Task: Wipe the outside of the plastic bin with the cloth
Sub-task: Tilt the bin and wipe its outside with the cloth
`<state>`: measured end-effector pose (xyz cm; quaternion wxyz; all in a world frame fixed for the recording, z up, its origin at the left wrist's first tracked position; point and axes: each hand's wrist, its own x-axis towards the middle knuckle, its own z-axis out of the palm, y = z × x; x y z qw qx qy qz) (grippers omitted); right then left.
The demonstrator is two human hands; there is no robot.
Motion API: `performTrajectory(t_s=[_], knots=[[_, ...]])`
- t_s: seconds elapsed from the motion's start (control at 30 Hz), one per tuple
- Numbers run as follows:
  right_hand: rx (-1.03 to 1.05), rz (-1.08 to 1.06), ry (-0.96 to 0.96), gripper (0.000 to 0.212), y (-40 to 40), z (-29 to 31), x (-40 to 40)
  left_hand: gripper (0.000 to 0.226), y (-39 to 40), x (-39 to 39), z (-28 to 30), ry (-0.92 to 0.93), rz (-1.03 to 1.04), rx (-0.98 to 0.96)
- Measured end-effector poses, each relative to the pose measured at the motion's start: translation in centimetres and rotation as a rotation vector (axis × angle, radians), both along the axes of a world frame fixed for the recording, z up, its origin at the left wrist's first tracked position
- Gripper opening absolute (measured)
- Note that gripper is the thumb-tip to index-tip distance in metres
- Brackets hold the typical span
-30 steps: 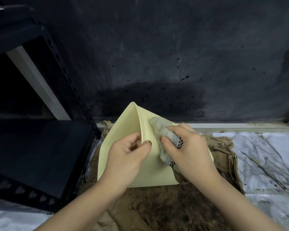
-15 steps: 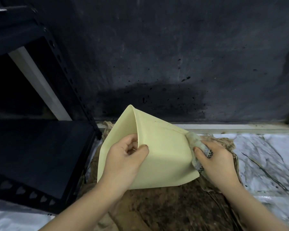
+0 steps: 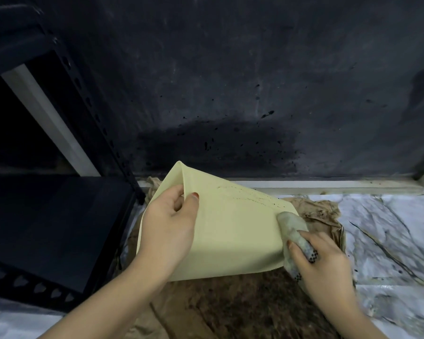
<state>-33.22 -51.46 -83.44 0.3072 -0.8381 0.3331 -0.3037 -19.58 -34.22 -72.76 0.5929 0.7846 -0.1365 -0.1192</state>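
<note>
One pale yellow plastic bin (image 3: 230, 231) appears, together with one bunched cloth (image 3: 293, 231) carrying a black dotted patch. Two bare hands are visible, the left hand (image 3: 169, 228) and the right hand (image 3: 323, 263), each on one forearm. The surroundings comprise one black metal shelving unit (image 3: 47, 216), one crumpled brown sheet (image 3: 230, 309) soiled with dark grit, and one dark wall (image 3: 230, 81).

Head-worn view, angled forward and down, close over floor (image 3: 389, 228), edges blurry
</note>
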Motion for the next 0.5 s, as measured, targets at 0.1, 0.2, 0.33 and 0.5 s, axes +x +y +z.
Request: performTrajectory(t_s=[0.1,0.2,0.33,0.5], knots=[[-0.062,0.137,-0.152,0.011,3.0,2.2,0.8,0.017,-0.3,-0.5,0.4,-0.012,-0.013,-0.003],[-0.076,0.305,-0.232,0.02,5.6,4.7,2.2,0.02,-0.5,-0.8,0.2,-0.026,-0.009,-0.003],[-0.059,0.37,-0.213,0.015,6.2,7.2,4.5,0.02,-0.7,-1.2,0.0,-0.054,-0.033,-0.003],[-0.059,0.316,-0.171,0.005,4.5,7.4,5.9,0.025,-0.5,-0.9,-0.1,-0.039,-0.025,0.004]])
